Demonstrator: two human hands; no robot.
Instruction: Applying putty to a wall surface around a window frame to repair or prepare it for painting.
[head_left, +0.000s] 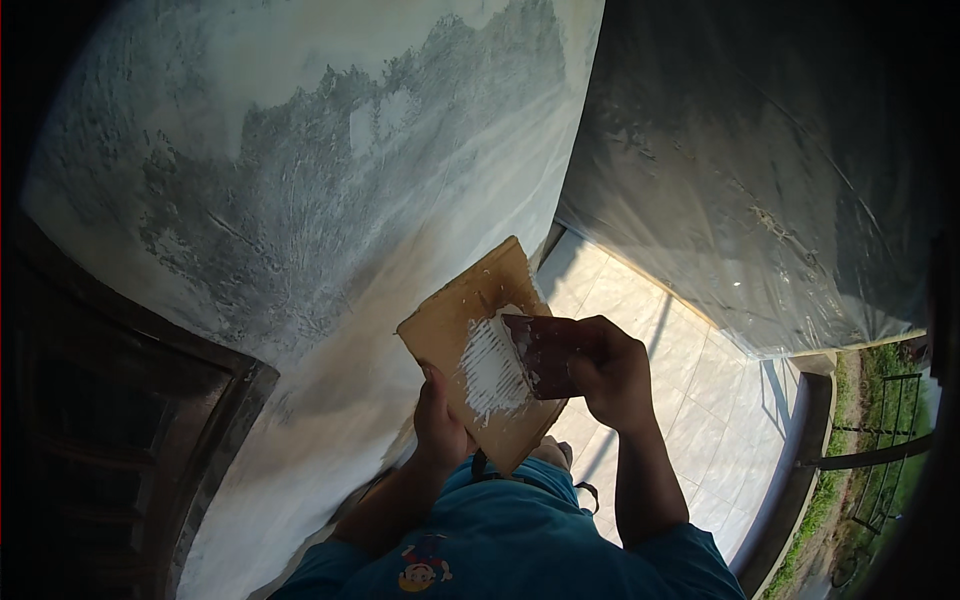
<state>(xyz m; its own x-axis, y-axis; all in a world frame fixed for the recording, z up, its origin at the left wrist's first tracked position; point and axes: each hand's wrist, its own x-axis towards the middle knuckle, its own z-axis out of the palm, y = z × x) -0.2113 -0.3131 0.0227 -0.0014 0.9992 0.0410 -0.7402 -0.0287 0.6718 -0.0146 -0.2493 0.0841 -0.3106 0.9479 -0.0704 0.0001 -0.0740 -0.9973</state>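
Note:
My left hand is closed on the lower left edge of a flat tan board, its thumb on top; its other fingers are hidden beneath. White filler paste lies on the board in a ridged patch. My right hand grips a dark reddish flat scraper. The scraper's edge meets the right side of the paste, and some white smears mark its face. Ahead, a grey wall bears uneven patches of white coating.
A dark wooden frame stands at the left by the wall. Plastic sheeting covers the surface at the upper right. Pale tiles make up the floor. Grass and a metal railing show at the far right.

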